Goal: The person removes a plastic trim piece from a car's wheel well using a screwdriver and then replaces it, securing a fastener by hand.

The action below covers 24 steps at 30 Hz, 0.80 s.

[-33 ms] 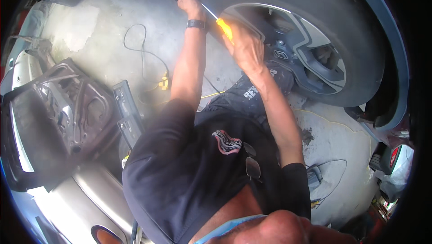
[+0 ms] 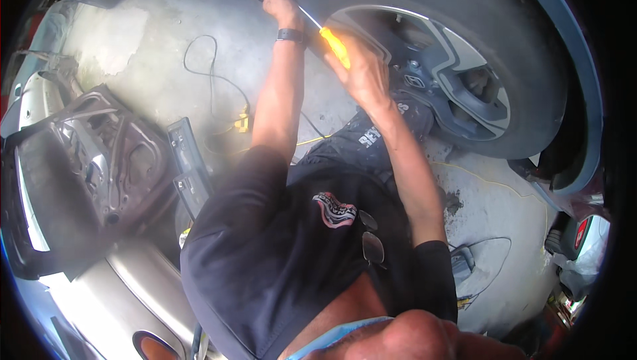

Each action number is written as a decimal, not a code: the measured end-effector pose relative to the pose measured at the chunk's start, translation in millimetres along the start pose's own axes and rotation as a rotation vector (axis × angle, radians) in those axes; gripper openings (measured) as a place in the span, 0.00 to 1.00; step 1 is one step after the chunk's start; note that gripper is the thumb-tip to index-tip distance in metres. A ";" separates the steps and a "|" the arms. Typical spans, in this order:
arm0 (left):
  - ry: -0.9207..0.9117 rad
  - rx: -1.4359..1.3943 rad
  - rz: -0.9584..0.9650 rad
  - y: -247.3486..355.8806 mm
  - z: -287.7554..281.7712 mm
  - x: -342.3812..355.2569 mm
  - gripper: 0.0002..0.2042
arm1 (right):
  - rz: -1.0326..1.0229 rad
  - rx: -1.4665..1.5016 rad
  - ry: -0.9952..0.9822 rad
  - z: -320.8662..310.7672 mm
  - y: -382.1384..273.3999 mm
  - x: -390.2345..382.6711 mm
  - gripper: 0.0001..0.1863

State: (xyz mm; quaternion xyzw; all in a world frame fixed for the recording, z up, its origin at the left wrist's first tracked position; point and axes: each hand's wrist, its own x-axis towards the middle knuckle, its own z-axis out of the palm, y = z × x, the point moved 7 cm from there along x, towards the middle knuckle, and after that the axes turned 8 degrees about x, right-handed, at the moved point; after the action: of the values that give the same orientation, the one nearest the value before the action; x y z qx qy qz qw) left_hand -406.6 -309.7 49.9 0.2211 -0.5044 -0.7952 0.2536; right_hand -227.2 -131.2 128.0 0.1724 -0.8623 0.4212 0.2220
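Head view looks down over the person's dark shirt to a car wheel (image 2: 458,74), and that wheel anchors everything. The right hand (image 2: 361,71), just left of the rim, is wrapped tight around the yellow handle of a screwdriver (image 2: 334,45), whose thin shaft slants up and left toward the dark gap of the wheel arch above the tyre. The left hand (image 2: 280,3) sits up there at the top-left of the tyre, fingers curled against the arch edge, seemingly bracing or holding trim where the tip goes in; whether it grips anything cannot be told. A black watch (image 2: 290,35) rides that wrist. Well left of the wheel, on the concrete, lies a stripped car door (image 2: 99,161), with a black cable (image 2: 212,74) looping between door and wheel.
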 end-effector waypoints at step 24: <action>-0.001 -0.048 0.021 -1.7 -0.1 -4.2 0.17 | 0.718 0.602 -0.264 15.8 42.6 -20.0 0.18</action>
State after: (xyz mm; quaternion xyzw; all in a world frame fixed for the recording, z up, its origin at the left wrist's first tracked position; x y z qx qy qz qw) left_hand -403.6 -306.5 48.7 0.2093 -0.4875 -0.8045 0.2670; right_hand -234.8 -116.7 81.2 -0.0274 -0.7281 0.6763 -0.1085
